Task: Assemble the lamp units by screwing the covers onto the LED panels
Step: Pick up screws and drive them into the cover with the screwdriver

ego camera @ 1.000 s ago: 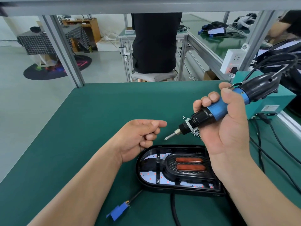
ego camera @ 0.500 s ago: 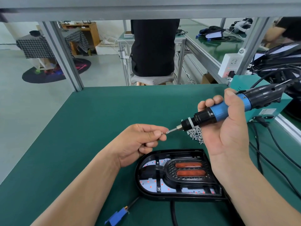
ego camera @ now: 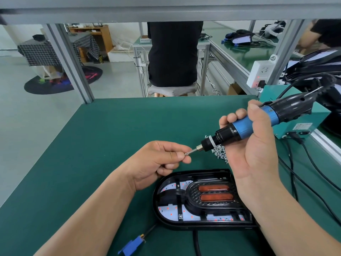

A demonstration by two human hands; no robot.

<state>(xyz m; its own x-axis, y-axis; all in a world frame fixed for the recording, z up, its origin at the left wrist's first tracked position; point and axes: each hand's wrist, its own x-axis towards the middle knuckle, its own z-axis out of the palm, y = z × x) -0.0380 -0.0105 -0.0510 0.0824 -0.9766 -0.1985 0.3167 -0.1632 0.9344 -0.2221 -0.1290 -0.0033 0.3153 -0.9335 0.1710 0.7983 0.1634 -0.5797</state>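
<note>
1. Now the fingers [ego camera: 181,155] of the left hand [ego camera: 156,161] pinch a tiny screw [ego camera: 186,154] between thumb and forefinger, and its head meets the bit of the electric screwdriver [ego camera: 245,126].
2. The right hand [ego camera: 256,150] is wrapped round the screwdriver's blue barrel, holding it tilted with the bit pointing down and left, above the tabletop [ego camera: 110,135].
3. The screw looks light, hard and slick (easy to drop, I would judge). It is best held by the threaded shank, which leaves the head free for the bit. Whether the bit grips it by magnet cannot be told.
4. Just behind the bit, a heap of spare screws [ego camera: 219,154] lies on the tabletop.
5. Nearer the person, the lamp [ego camera: 184,225] lies flat on the tabletop below both hands. Its black cover [ego camera: 212,183] sits over the white LED panel [ego camera: 167,211].
6. The cover seems stiff but thin plastic. I would steady it by the outer rim, not by the two orange strips [ego camera: 214,193].
7. Further out, a blue plug [ego camera: 131,247] lies at the front edge, and a teal box [ego camera: 299,122] with cables stands at the right.
</note>
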